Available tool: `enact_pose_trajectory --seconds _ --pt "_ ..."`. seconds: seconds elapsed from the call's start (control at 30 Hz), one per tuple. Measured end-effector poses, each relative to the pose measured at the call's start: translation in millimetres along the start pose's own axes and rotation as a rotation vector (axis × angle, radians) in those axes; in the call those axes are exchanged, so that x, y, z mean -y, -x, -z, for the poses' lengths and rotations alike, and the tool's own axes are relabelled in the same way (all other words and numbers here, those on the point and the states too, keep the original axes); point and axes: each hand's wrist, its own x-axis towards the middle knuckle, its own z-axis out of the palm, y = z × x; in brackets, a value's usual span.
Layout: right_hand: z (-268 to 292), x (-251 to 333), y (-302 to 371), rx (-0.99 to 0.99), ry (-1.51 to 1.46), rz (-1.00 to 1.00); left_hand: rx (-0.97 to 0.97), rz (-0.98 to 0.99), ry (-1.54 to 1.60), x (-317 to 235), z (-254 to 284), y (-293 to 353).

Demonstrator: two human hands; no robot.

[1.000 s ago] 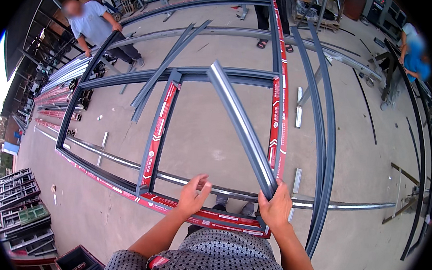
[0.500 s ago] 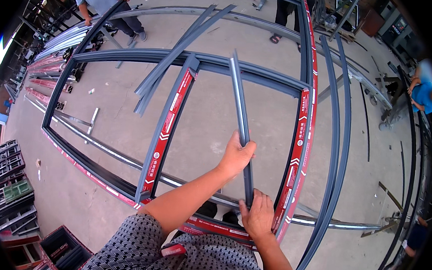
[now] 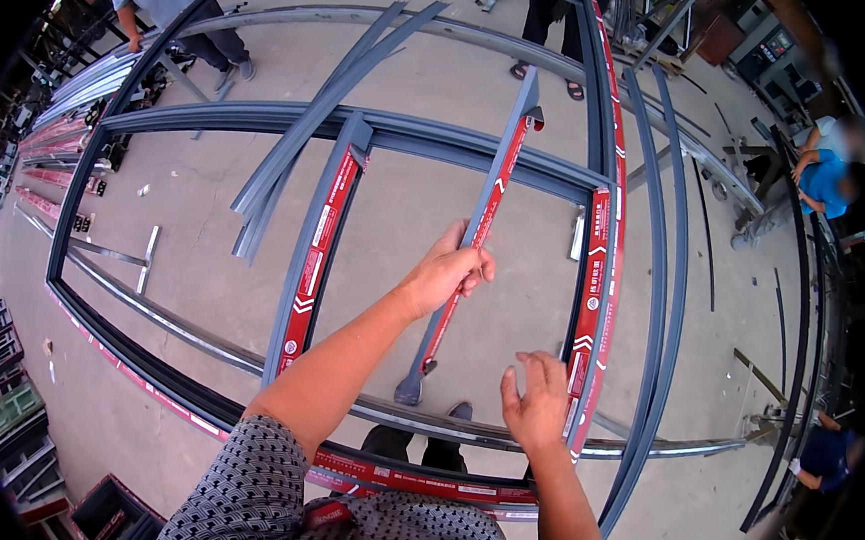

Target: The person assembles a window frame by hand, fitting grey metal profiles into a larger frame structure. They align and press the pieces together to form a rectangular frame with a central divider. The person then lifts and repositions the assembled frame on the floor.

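Note:
My left hand point(image 3: 444, 271) is wrapped around the middle of a short grey metal profile bar point(image 3: 511, 155) with red film along one side. The bar slants over the right opening of a large window frame point(image 3: 590, 281). Its upper part passes in front of the frame's crossbar point(image 3: 550, 168), and its lower end hangs over the opening near my feet. To the right of that lower end, my right hand point(image 3: 538, 403) holds nothing, its fingers apart, close to the frame's right side. A fixed upright mullion point(image 3: 319, 247) with red film stands left of the bar.
Two loose grey strips point(image 3: 339, 103) lie across the crossbar. Long profiles point(image 3: 664, 286) run along the right side. Metal rails point(image 3: 178, 317) pass beneath the frame. One person point(image 3: 170, 1) touches its far left corner; others stand farther off. Stacked frames point(image 3: 12, 401) sit at lower left.
The bar has been turned so its red-filmed side shows, and it leans the other way. My right hand has let go of its lower end and opened. My left hand still grips it.

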Motion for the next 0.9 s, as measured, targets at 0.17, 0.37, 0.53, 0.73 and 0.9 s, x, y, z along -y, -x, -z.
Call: enact_pose_trajectory --seconds 0.17,0.37,0.53,0.73,0.9 --pt "13.9 -43.7 -38.6 -0.305 0.277 -0.126 -0.023 -0.067 -0.363 -23.0 -0.9 -16.0" --pt "-14.8 -90.8 -37.5 -0.288 0.392 -0.330 0.019 -0.108 -1.004 -49.3 5.3 -61.7" --pt "-12.6 -84.3 -43.4 -0.242 0.368 -0.366 -0.001 -0.157 -1.246 -70.6 -1.7 -83.1" --pt "-10.6 -79.9 -45.0 -0.219 0.387 -0.413 0.007 -0.258 -1.496 -76.7 -8.8 -114.4" --pt "-10.7 -83.3 -44.2 -0.229 0.381 -0.405 0.005 -0.280 -1.573 -90.6 -5.0 -135.1"
